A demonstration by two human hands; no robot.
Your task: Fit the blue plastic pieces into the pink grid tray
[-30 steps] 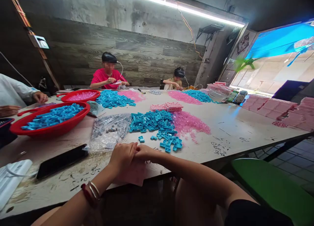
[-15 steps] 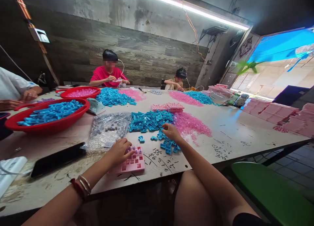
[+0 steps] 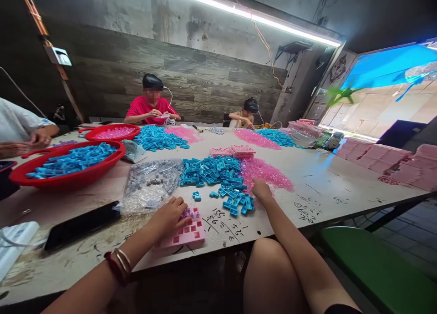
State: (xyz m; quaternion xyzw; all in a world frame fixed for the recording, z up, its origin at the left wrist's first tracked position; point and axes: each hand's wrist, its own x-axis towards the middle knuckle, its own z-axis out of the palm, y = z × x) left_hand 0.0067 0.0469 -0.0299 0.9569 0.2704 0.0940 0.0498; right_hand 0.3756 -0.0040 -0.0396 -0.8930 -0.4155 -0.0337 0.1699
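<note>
My left hand (image 3: 172,218) grips the left side of a pink plastic tray (image 3: 186,238) with rows of square holes, near the table's front edge. Small clear-purple pieces sit in some of its far holes. My right hand (image 3: 262,191) is at the near edge of a heap of small translucent pink pieces (image 3: 273,174), fingers curled and closed. What its fingertips hold, if anything, is hidden. Left of it lie loose blue plastic pieces (image 3: 239,201), with a larger blue heap (image 3: 208,170) behind them.
A clear bag of small grey parts (image 3: 150,182) and a black phone (image 3: 82,224) lie to the left. Beyond are red baskets (image 3: 68,179) and stacked pink trays (image 3: 372,154). Several co-workers sit around the table (image 3: 327,186). A green stool (image 3: 372,264) stands at right.
My right hand has moved right, from the blue pieces to the edge of the pink heap. My left hand stays on the pink tray. The view has shifted slightly.
</note>
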